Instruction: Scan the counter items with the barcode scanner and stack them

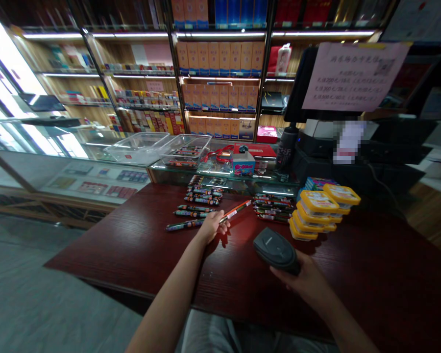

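Note:
My left hand [213, 226] is closed around the near end of a slim pen [238, 211], which points up and to the right above the counter. A label shows on the pen, and reddish light falls on its far part. In my right hand [305, 274] is a dark barcode scanner [275, 249], its head tilted toward the pen. Left of my left hand lie loose pens [183, 225], with a row of patterned pens [204, 196] behind them. Another group of pens [274, 207] lies beyond the scanner.
Yellow-lidded tubs [316, 203] are stacked at the right of the dark red counter [125, 245]. Clear bins [143, 147] and a small blue-pink box [243, 164] stand on the glass ledge. A monitor [297, 88] with a paper notice [353, 78] rises at the back right.

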Demonstrator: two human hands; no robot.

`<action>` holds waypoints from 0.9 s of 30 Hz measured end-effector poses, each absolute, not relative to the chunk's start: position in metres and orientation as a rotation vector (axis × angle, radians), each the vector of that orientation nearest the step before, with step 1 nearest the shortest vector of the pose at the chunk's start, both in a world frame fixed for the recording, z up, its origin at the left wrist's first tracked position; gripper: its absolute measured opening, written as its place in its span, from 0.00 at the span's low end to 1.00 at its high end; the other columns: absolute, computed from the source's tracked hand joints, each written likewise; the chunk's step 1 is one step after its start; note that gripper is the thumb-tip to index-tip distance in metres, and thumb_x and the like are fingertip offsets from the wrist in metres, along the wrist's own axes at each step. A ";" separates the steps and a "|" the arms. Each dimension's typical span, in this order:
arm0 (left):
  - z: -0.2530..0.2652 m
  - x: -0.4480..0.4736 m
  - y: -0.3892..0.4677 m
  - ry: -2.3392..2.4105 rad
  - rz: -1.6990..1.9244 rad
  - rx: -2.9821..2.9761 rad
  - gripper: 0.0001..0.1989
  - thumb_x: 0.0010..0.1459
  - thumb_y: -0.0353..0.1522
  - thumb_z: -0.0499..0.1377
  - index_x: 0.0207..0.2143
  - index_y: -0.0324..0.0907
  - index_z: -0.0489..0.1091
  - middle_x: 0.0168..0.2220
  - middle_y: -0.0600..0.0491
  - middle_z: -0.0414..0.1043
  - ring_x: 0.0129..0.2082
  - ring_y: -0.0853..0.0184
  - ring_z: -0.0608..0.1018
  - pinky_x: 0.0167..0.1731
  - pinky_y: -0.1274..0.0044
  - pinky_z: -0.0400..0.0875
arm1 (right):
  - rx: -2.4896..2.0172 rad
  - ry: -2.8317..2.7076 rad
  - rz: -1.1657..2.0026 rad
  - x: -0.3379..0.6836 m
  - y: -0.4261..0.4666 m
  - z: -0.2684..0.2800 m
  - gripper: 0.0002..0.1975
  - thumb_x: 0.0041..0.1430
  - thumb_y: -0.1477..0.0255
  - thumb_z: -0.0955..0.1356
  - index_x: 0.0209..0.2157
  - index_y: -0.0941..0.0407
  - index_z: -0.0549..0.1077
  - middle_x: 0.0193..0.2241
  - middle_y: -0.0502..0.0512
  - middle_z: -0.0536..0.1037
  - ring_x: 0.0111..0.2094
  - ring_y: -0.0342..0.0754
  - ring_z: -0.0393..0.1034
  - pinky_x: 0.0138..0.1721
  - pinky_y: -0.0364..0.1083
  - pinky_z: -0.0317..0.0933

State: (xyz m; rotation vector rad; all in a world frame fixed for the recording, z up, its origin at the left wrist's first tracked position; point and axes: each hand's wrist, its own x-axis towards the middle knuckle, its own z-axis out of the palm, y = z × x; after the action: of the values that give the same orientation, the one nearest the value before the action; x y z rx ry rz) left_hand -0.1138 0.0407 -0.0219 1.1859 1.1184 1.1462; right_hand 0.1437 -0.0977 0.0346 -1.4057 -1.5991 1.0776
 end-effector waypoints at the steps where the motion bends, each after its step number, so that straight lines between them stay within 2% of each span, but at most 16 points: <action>1: -0.022 -0.114 0.041 1.126 1.136 1.191 0.24 0.55 0.49 0.53 0.23 0.35 0.66 0.19 0.50 0.70 0.12 0.76 0.66 0.12 0.83 0.57 | -1.400 -1.605 1.078 0.144 -0.098 0.035 0.20 0.45 0.61 0.71 0.38 0.58 0.75 0.17 0.47 0.73 0.15 0.41 0.62 0.17 0.40 0.58; 4: -0.020 -0.115 0.041 1.141 1.101 1.196 0.26 0.56 0.49 0.52 0.21 0.35 0.67 0.17 0.51 0.69 0.12 0.77 0.66 0.13 0.83 0.56 | -1.388 -1.603 1.054 0.145 -0.098 0.036 0.19 0.46 0.61 0.71 0.38 0.58 0.74 0.22 0.50 0.76 0.19 0.43 0.67 0.21 0.42 0.61; 7: -0.017 -0.114 0.039 1.144 1.103 1.198 0.25 0.56 0.49 0.52 0.21 0.35 0.66 0.18 0.52 0.69 0.12 0.77 0.65 0.13 0.83 0.56 | -1.358 -1.646 0.997 0.147 -0.099 0.040 0.18 0.48 0.62 0.70 0.38 0.58 0.74 0.30 0.54 0.79 0.30 0.48 0.73 0.31 0.45 0.65; 9: -0.015 -0.114 0.038 1.161 1.102 1.219 0.25 0.56 0.49 0.51 0.20 0.37 0.64 0.15 0.54 0.65 0.11 0.78 0.62 0.12 0.83 0.53 | -1.388 -1.747 0.870 0.149 -0.099 0.041 0.16 0.49 0.63 0.69 0.39 0.56 0.73 0.34 0.54 0.80 0.35 0.50 0.73 0.36 0.46 0.65; 12: -0.014 -0.114 0.037 1.181 1.083 1.265 0.25 0.57 0.50 0.49 0.20 0.38 0.62 0.11 0.59 0.57 0.10 0.79 0.56 0.11 0.84 0.45 | -1.621 -1.909 0.469 0.155 -0.097 0.034 0.12 0.49 0.66 0.68 0.37 0.53 0.74 0.31 0.52 0.79 0.33 0.51 0.74 0.32 0.45 0.62; 14: -0.015 -0.115 0.037 1.163 1.094 1.277 0.24 0.56 0.51 0.50 0.23 0.39 0.62 0.13 0.60 0.57 0.10 0.79 0.54 0.11 0.84 0.42 | -1.739 -1.983 0.203 0.160 -0.095 0.022 0.09 0.49 0.69 0.67 0.35 0.52 0.73 0.28 0.51 0.79 0.30 0.50 0.73 0.29 0.44 0.59; 16: -0.016 -0.116 0.037 1.117 1.101 1.277 0.22 0.54 0.50 0.53 0.27 0.39 0.63 0.16 0.60 0.58 0.11 0.79 0.55 0.11 0.84 0.43 | -1.716 -2.062 0.051 0.166 -0.092 0.007 0.09 0.50 0.71 0.66 0.36 0.52 0.72 0.30 0.51 0.79 0.30 0.48 0.73 0.30 0.44 0.58; 19: -0.017 -0.116 0.039 1.078 1.058 1.310 0.19 0.52 0.46 0.58 0.37 0.40 0.64 0.21 0.60 0.62 0.15 0.78 0.61 0.13 0.85 0.50 | -1.626 -2.135 -0.100 0.174 -0.087 -0.016 0.10 0.52 0.73 0.64 0.38 0.55 0.72 0.33 0.54 0.78 0.33 0.49 0.73 0.34 0.45 0.59; 21: -0.014 -0.110 0.042 1.135 1.038 1.421 0.18 0.52 0.41 0.58 0.42 0.40 0.64 0.24 0.58 0.65 0.19 0.75 0.66 0.17 0.83 0.58 | -1.594 -2.147 -0.141 0.178 -0.085 -0.027 0.11 0.53 0.73 0.64 0.39 0.56 0.71 0.35 0.56 0.78 0.36 0.50 0.72 0.35 0.46 0.59; 23: -0.010 -0.100 0.048 1.218 1.064 1.618 0.13 0.53 0.36 0.56 0.41 0.40 0.66 0.28 0.55 0.68 0.26 0.71 0.70 0.25 0.80 0.65 | -1.581 -2.134 -0.135 0.180 -0.083 -0.032 0.12 0.53 0.73 0.64 0.41 0.56 0.71 0.37 0.56 0.78 0.37 0.50 0.72 0.37 0.46 0.60; 27: -0.003 -0.064 0.067 1.311 1.126 2.015 0.09 0.54 0.29 0.54 0.38 0.40 0.69 0.37 0.50 0.71 0.39 0.65 0.72 0.42 0.72 0.65 | -1.568 -2.127 -0.109 0.181 -0.081 -0.034 0.13 0.52 0.75 0.64 0.42 0.56 0.70 0.37 0.56 0.78 0.37 0.50 0.72 0.38 0.46 0.59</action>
State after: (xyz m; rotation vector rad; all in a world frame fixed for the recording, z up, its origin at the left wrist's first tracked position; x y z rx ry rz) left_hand -0.0639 0.0672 -0.0035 2.0146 1.3112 1.1264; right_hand 0.1806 -0.0811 -0.0341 -1.5678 -2.1271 -0.1089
